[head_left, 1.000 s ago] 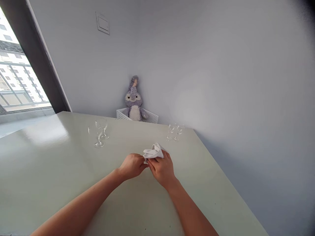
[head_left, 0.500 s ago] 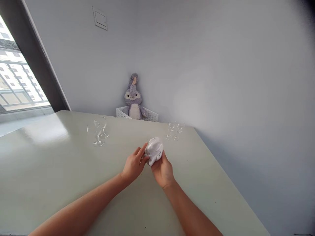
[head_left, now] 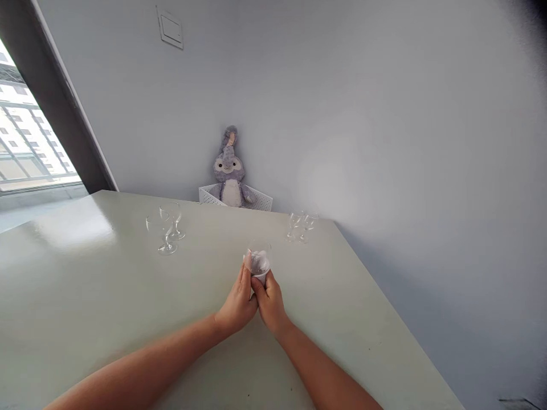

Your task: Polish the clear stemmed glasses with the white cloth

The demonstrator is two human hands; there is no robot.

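Above the middle of the table, a clear glass (head_left: 260, 250) is held between my two hands, its rim tipped up and away. A white cloth (head_left: 261, 278) wraps its lower part, and white also shows through the bowl. My left hand (head_left: 236, 302) is closed along the glass's left side. On the right, my right hand (head_left: 270, 302) is closed round the cloth and glass, thumb across the near side. The hands touch each other. Any stem or foot is hidden by the hands and cloth.
Two larger stemmed glasses (head_left: 167, 248) stand at the left on the pale table (head_left: 106, 296). Small stemmed glasses (head_left: 303, 238) stand near the far right edge. A plush toy (head_left: 231, 176) sits in a white basket (head_left: 265, 201) beyond the far edge, near the walls.
The glass and cloth have turned in my hands, so the open rim now shows above the cloth. Both hands have come closer together and slightly lower.
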